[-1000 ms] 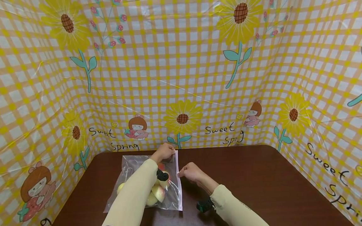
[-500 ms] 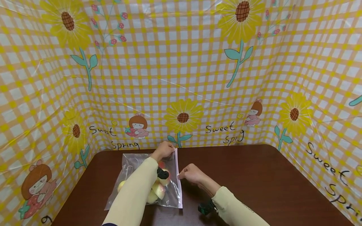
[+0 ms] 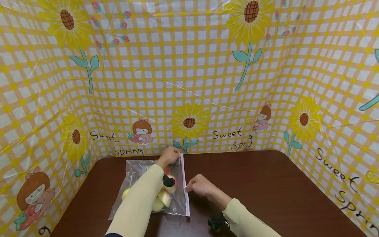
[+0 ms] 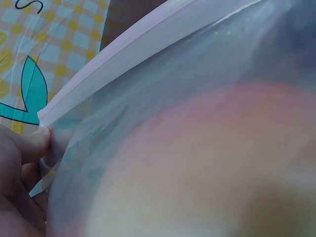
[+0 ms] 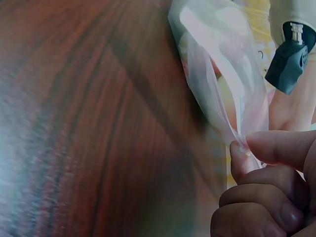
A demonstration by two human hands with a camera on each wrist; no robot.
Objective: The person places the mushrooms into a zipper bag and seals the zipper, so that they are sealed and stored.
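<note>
A clear zip bag [image 3: 179, 207] lies on the table with its pink-white zip strip [image 3: 183, 172] along the right edge. Several yellow-and-pink fruits [image 3: 165, 198], peach-like, are inside, partly hidden by the left sleeve. At the strip's far end, my left hand [image 3: 170, 155] pinches the bag's corner; its thumb [image 4: 37, 143] presses on the plastic in the left wrist view. About midway along the strip, my right hand [image 3: 201, 185] pinches the zip between thumb [image 5: 281, 148] and forefinger, other fingers curled. In the right wrist view, the bag's mouth gapes beyond the pinch.
Both forearms wear cream sleeves, with a dark wrist camera [image 3: 168, 181] on the left and another [image 3: 216, 221] on the right. The dark brown table [image 3: 251, 184] reaches to a checked sunflower-print cloth [image 3: 189, 82] at its back and sides.
The right hand has slid along the zip strip towards the near end, still pinching. The left hand keeps its hold on the far corner. The whole head view has shifted slightly.
</note>
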